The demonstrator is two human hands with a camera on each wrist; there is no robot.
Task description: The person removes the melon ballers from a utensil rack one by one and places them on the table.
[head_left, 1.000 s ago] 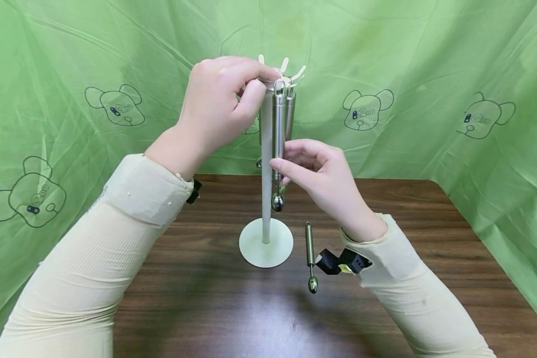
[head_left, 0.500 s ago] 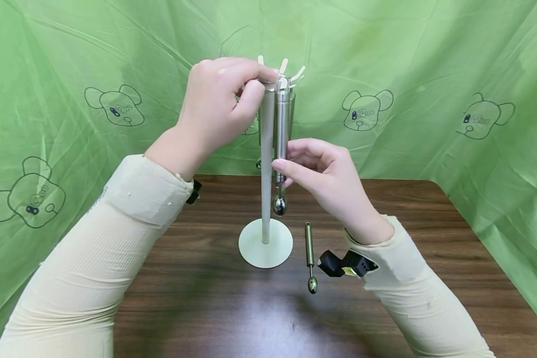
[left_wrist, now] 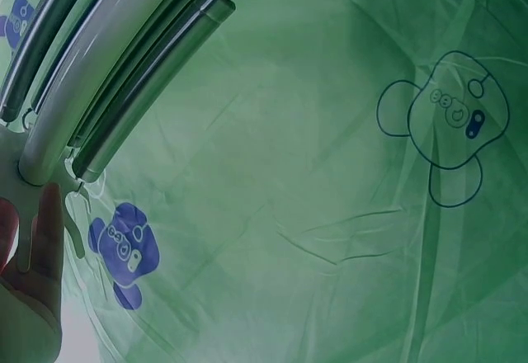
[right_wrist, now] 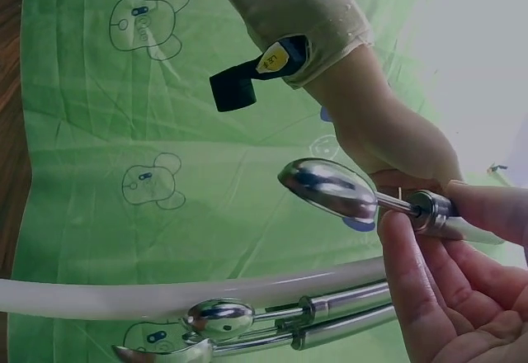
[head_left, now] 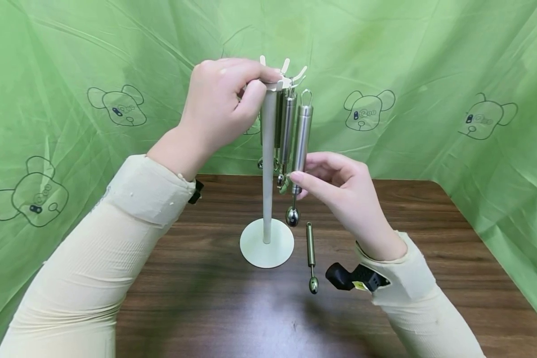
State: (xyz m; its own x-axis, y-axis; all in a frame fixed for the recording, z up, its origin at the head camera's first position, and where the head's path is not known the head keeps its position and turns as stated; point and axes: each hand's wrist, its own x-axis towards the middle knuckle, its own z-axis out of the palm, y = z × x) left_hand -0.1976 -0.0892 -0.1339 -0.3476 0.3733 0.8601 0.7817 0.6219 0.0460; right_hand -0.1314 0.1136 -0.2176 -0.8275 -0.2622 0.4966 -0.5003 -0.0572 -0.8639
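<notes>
A white utensil stand (head_left: 267,164) with hooks at its top stands on the dark wooden table (head_left: 197,298). My left hand (head_left: 223,107) grips the top of the pole. Several steel utensils (head_left: 283,129) hang from the hooks, also seen beside the pole (left_wrist: 148,82) in the left wrist view. My right hand (head_left: 335,181) pinches the lower handle of a steel scoop utensil (head_left: 301,149), upright and off the hooks, just right of the stand. Its spoon bowl (right_wrist: 328,188) shows near my fingertips (right_wrist: 412,256). Another steel utensil (head_left: 311,256) lies on the table.
A green cloth with bear drawings (head_left: 367,109) hangs behind and at both sides of the table. The stand's round base (head_left: 267,243) sits near the table's middle. Black wrist camera mounts (head_left: 355,277) sit on both sleeves.
My right hand has lifted the scoop utensil off its hook and drawn it to the right and slightly down, away from the pole. The left hand has stayed on the stand's top.
</notes>
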